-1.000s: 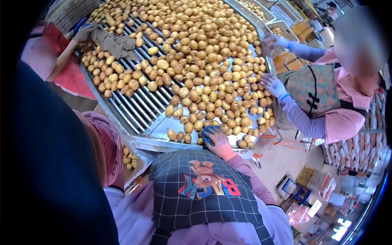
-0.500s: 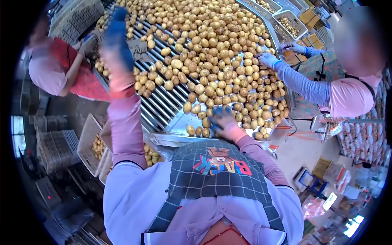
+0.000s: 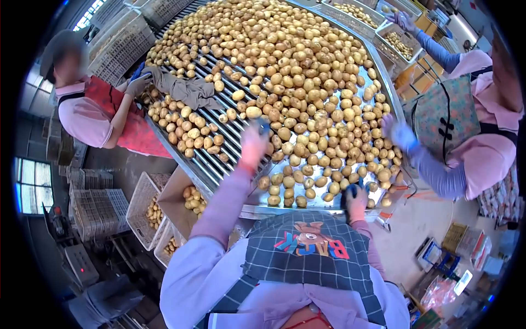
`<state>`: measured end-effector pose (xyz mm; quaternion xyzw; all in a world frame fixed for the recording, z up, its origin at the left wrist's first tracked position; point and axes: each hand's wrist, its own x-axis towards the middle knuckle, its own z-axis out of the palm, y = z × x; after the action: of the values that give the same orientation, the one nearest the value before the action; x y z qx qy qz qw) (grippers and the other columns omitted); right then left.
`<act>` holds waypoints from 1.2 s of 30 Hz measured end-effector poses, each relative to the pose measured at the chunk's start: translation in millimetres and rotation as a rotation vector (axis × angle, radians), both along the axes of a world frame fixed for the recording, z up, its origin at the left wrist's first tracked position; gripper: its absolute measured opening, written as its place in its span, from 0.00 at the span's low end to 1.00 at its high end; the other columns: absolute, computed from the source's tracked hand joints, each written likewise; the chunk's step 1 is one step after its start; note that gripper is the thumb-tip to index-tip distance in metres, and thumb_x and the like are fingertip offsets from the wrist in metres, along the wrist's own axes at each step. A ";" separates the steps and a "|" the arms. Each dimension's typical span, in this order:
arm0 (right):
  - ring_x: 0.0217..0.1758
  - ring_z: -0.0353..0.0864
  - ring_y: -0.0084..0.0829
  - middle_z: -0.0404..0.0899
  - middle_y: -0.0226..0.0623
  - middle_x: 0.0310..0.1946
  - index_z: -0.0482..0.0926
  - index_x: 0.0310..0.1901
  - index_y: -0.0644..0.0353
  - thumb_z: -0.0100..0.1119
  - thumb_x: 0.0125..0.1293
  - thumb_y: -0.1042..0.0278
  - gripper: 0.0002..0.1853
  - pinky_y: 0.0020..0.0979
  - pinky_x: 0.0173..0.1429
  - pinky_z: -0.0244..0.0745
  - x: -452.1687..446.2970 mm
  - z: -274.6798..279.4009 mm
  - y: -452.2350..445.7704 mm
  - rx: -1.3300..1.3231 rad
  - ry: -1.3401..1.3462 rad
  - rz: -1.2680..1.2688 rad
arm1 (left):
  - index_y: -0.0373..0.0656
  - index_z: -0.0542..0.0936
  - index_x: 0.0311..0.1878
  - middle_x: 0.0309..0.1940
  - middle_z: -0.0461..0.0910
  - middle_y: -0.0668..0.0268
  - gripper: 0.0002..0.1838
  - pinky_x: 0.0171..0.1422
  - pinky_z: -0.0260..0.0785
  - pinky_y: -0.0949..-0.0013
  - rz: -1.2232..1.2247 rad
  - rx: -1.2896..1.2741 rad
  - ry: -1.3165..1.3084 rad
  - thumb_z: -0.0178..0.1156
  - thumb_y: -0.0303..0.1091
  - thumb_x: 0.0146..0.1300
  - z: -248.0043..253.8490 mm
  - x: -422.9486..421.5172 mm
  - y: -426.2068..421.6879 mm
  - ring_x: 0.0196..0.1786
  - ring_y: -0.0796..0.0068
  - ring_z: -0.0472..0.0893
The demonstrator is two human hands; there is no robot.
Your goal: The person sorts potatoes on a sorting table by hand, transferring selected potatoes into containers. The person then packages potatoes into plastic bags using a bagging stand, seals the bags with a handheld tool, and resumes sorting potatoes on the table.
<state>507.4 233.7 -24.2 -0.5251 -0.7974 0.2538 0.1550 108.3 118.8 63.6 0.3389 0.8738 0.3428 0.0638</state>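
Observation:
Many round yellow-brown potatoes (image 3: 307,71) cover a metal sorting table with a roller section (image 3: 233,137) at its left. My left hand (image 3: 255,141), in a dark blue-fingered glove, is over the rollers beside the pile; motion smears its fingers, so its grip is unclear. By the table's front edge, my right hand (image 3: 356,198) rests against the nearest potatoes, its dark-gloved fingers apart and nothing visible in them. A grey cloth (image 3: 192,92) lies across the rollers farther off.
A person in a red apron (image 3: 137,123) stands at the left, gloved hand near the cloth. At the right, another person's gloved hand (image 3: 402,134) is by the table edge. White crates (image 3: 143,216) and a cardboard box (image 3: 178,200) holding potatoes stand below left.
My left hand has come down from the far left to the middle of the rollers. My right hand has shifted right along the front edge. The view has turned, and the cloth shows more fully.

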 end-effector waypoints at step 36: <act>0.71 0.60 0.47 0.67 0.45 0.66 0.77 0.60 0.42 0.60 0.59 0.60 0.24 0.51 0.77 0.46 -13.7 62.4 44.1 0.260 -0.279 0.779 | 0.41 0.78 0.56 0.53 0.79 0.51 0.25 0.62 0.69 0.57 -0.174 0.268 -0.498 0.63 0.43 0.58 9.1 107.5 -71.8 0.56 0.49 0.78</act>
<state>493.7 277.8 38.3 -0.1903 -0.9747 0.1175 0.0032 215.9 46.9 72.7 0.3234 0.7459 0.5210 0.2600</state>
